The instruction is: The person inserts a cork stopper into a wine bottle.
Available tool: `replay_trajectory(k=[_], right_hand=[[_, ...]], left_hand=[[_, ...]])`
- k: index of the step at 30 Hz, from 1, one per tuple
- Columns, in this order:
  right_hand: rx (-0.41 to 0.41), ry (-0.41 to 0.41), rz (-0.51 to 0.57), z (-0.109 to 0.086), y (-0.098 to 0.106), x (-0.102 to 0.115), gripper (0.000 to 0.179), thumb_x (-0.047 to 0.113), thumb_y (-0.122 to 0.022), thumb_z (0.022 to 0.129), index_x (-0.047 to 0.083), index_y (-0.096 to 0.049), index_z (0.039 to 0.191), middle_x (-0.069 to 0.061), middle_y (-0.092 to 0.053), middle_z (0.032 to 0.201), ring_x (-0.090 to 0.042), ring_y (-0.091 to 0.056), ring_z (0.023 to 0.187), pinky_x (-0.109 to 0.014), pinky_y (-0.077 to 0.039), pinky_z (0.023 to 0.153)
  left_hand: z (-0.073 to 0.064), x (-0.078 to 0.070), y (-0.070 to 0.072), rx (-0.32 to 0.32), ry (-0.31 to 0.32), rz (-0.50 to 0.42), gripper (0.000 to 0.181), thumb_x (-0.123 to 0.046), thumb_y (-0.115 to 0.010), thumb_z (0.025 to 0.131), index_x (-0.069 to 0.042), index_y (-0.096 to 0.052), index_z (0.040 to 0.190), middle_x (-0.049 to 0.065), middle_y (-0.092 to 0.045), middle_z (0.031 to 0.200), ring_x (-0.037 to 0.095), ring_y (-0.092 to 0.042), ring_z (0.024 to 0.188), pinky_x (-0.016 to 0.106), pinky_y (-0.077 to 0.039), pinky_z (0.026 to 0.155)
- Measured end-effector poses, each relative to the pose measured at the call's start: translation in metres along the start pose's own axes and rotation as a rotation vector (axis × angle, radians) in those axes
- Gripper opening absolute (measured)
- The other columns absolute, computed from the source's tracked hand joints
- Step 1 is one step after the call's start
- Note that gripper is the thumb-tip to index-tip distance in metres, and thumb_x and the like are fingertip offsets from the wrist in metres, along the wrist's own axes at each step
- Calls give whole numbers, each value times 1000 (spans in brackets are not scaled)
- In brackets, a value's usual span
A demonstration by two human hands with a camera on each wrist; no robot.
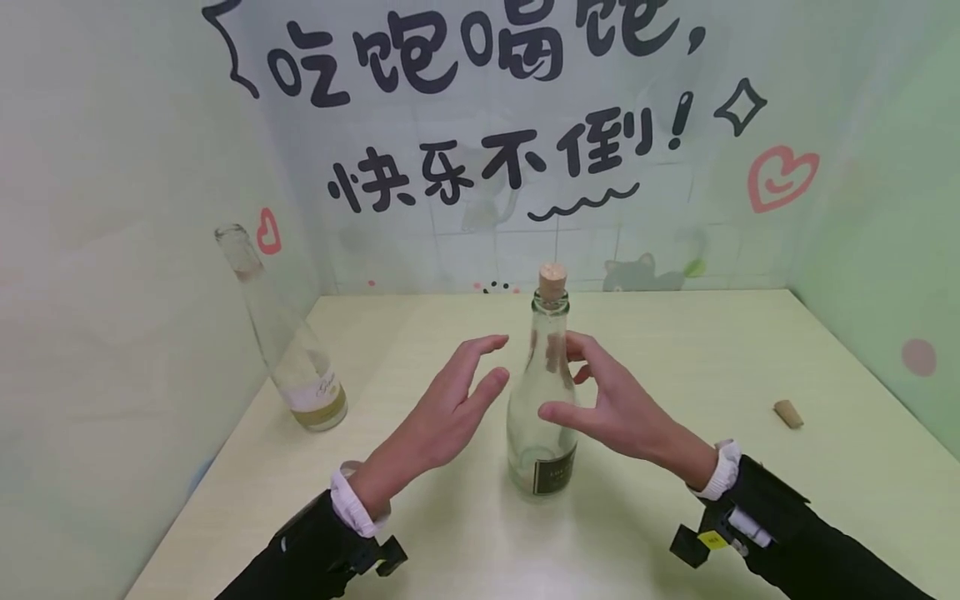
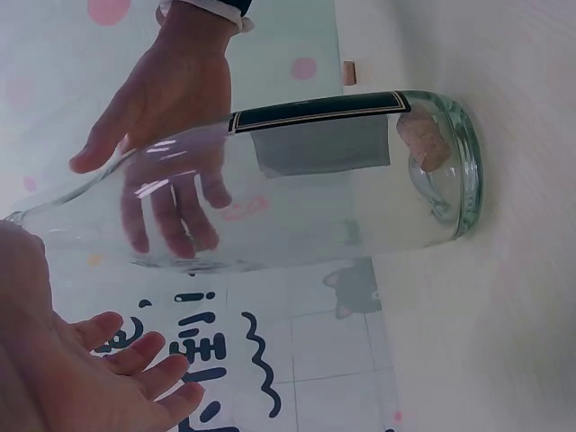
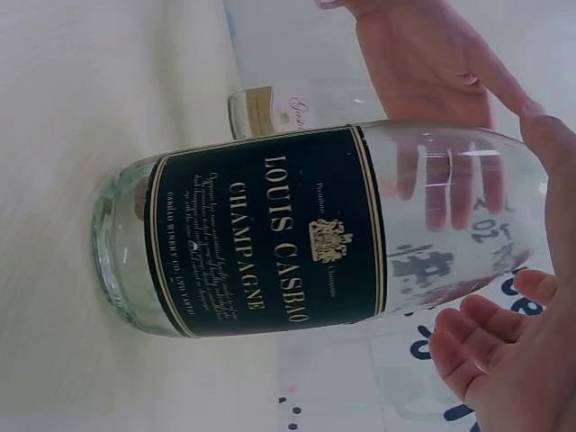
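Note:
A clear green-tinted glass bottle (image 1: 536, 408) with a dark champagne label (image 3: 270, 234) stands upright before me. A cork (image 1: 552, 282) sits in its mouth, part of it above the rim. Low inside the glass, near the base, a brownish cork-like piece (image 2: 423, 142) shows. My left hand (image 1: 450, 408) is held to the left of the bottle, fingers spread and apart from the glass. On the other side, my right hand (image 1: 622, 400) has its thumb in front of the bottle and its loosely bent fingers beside the neck; whether they touch it, I cannot tell.
At the left of the table stands a second clear bottle (image 1: 292, 358) with a white and gold label, its neck seeming to hold a cork. A loose cork (image 1: 788, 414) lies on the table's right side. Printed walls (image 1: 480, 250) enclose the back and sides.

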State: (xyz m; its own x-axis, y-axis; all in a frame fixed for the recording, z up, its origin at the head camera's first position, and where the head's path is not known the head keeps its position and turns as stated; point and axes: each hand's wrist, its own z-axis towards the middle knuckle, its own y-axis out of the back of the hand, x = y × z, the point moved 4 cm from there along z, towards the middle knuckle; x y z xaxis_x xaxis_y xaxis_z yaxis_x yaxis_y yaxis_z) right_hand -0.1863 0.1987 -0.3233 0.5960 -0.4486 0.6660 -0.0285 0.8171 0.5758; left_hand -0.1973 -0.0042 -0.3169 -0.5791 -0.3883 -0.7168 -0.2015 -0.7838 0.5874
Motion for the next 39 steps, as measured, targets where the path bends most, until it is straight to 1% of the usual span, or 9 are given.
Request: replay_trajectory(k=[5,10,13,17,20,22,30,36,39], right_hand=[[52,-89,-10,-8,-10,-7,77,46,-77,76,17,-41,138,9,-53,122,-10,-50,109,-37,-44,84],[103,-143,4,-15,-18,-12,80,52,-78,72,17,-43,135,7,-54,125,-11,-54,109,-37,-47,86],[110,-160,11,-17,-20,-13,83,53,-78,71,17,-43,137,5,-54,127,-12,-56,109,-37,-48,86],[102,-150,-4,-18,-20,-13,81,53,-78,71,17,-43,135,7,-58,120,-10,-59,104,-37,-49,83],[96,-135,-22,-17,-19,-13,78,52,-78,71,18,-45,132,10,-60,113,-9,-59,102,-37,-49,83],[94,-134,-34,-16,-18,-13,77,53,-77,71,18,-45,131,10,-60,113,-10,-59,102,-37,-49,83],[86,-140,-52,-16,-9,-21,76,51,-76,73,15,-44,133,6,-60,117,-18,-60,103,-39,-49,83],[75,-160,-62,-15,4,-30,76,49,-75,76,12,-43,134,2,-60,119,-20,-59,99,-39,-49,80],[66,-174,-71,-14,11,-34,77,48,-75,77,10,-42,135,0,-60,120,-21,-60,103,-41,-48,81]], left_hand=[[-10,7,12,-21,34,0,59,-49,-38,100,-11,-40,145,-4,-41,143,13,-35,134,40,-32,107],[-16,13,21,-35,58,41,62,-52,-42,98,-12,-40,145,-6,-40,143,13,-35,134,41,-34,105],[-20,16,24,-36,82,56,64,-55,-43,96,-14,-41,144,-7,-40,143,13,-35,134,42,-39,100],[-24,19,28,-34,98,74,65,-56,-46,94,-15,-41,144,-6,-40,142,14,-35,134,42,-44,94],[-26,20,30,-45,88,94,65,-55,-48,94,-13,-42,143,-4,-41,142,15,-37,132,40,-44,92],[-27,22,33,-52,83,105,65,-54,-49,94,-13,-42,143,-3,-41,141,15,-38,132,40,-44,92],[-33,31,40,-45,118,137,64,-51,-53,93,-12,-41,143,-3,-40,142,15,-37,132,38,-39,100],[-36,35,44,-46,98,165,60,-44,-56,94,-9,-42,142,-1,-42,141,16,-37,132,38,-34,106],[-39,38,46,-36,90,199,59,-43,-56,94,-8,-43,141,0,-42,140,16,-38,132,37,-32,107]])
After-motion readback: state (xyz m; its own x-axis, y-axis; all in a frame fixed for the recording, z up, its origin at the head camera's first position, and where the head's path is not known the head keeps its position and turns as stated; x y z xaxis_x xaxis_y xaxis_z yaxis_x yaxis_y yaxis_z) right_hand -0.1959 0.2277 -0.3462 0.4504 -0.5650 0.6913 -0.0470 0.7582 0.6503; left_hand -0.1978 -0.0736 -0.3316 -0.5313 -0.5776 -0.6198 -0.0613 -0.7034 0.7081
